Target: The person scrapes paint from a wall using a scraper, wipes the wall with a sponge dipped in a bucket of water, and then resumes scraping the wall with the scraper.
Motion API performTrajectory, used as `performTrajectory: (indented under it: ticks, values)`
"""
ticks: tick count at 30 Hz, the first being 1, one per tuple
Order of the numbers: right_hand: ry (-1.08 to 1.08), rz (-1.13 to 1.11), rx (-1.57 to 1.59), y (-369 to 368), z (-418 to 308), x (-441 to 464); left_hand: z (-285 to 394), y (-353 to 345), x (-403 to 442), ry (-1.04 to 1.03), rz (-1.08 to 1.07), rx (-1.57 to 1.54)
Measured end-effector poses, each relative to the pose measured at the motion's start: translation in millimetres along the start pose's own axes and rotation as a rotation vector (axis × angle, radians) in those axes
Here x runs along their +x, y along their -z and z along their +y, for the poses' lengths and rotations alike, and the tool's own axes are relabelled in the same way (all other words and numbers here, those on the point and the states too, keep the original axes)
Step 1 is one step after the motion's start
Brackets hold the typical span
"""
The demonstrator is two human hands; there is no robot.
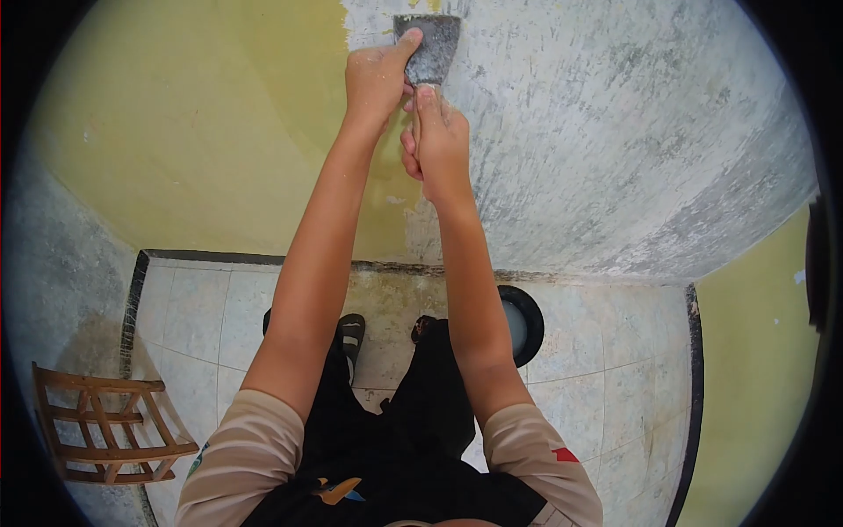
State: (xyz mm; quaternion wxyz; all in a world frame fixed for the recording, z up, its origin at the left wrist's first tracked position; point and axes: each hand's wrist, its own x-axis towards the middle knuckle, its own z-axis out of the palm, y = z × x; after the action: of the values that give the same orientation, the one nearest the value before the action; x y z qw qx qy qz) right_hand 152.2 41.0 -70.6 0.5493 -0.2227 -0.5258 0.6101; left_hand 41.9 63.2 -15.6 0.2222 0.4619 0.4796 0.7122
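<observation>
A paint scraper [436, 54] with a wide, worn metal blade is held against the wall at the top of the head view. My right hand [446, 145] is closed around its handle, thumb lying along the base of the blade. My left hand [376, 83] pinches the blade's left side, its thumb pressed on the front face and its other fingers mostly hidden. Yellow-green paint [219, 114] covers the wall to the left. On the right the wall is a bare, streaked grey-white surface [615, 132]. The blade sits near the ragged border between the two.
A black round bucket [533, 332] with pale liquid stands on the tiled floor [575, 351] beside my right forearm. At lower left is a slatted wooden piece of furniture [110, 454]. A dark object [817, 263] hangs on the right wall. My sandalled feet are below.
</observation>
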Motion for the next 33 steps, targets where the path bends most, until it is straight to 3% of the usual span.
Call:
performTrajectory:
  ticks: [6,15,25,33]
  values:
    - [0.006,-0.045,0.056,-15,-33,16,39,-7,22,-0.015,0.028,0.009]
    - [-0.047,0.001,0.039,2,3,-10,-7,-3,-7,0.076,0.027,-0.018]
    - [-0.029,-0.101,0.102,-3,-38,9,36,-16,13,0.011,0.037,-0.057]
    - [-0.003,-0.054,0.074,-3,-30,13,29,-14,22,0.027,0.01,-0.042]
